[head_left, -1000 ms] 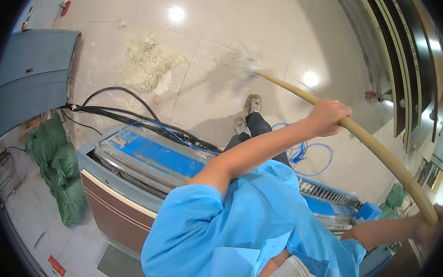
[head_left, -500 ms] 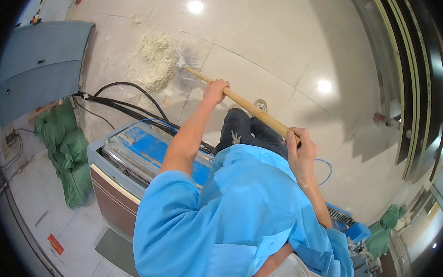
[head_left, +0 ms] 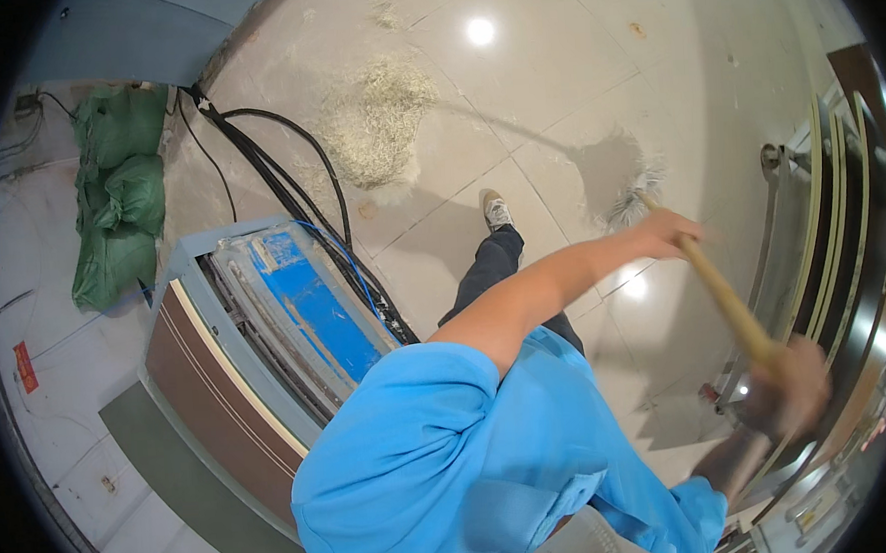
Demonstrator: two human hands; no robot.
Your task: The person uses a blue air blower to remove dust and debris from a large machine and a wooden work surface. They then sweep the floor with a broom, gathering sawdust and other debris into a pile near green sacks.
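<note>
Head view: broom [head_left: 721, 292] in a two-handed grip

From my distant seat I see the left hand [head_left: 664, 233] with its fingers curled together around the lower part of the wooden handle, just above the bristles. The right hand [head_left: 794, 383] is closed on the handle's upper end; it is too blurred for me to tell how each finger lies. The broom slants between them, its pale bristles [head_left: 634, 196] just beyond the left fingers, by the tiled floor [head_left: 550, 211]; I cannot tell whether they touch it.

Well to the left of the left fingers I see a heap of pale yellow shavings [head_left: 375, 120], clear of the bristles. Nearer those fingers, also leftward, is a shoe [head_left: 497, 211]. Farther left run black cables [head_left: 287, 169], past a machine with a blue panel [head_left: 330, 312]. To the right of the right fingers I make out dark boards [head_left: 840, 206] with pale edges.
</note>
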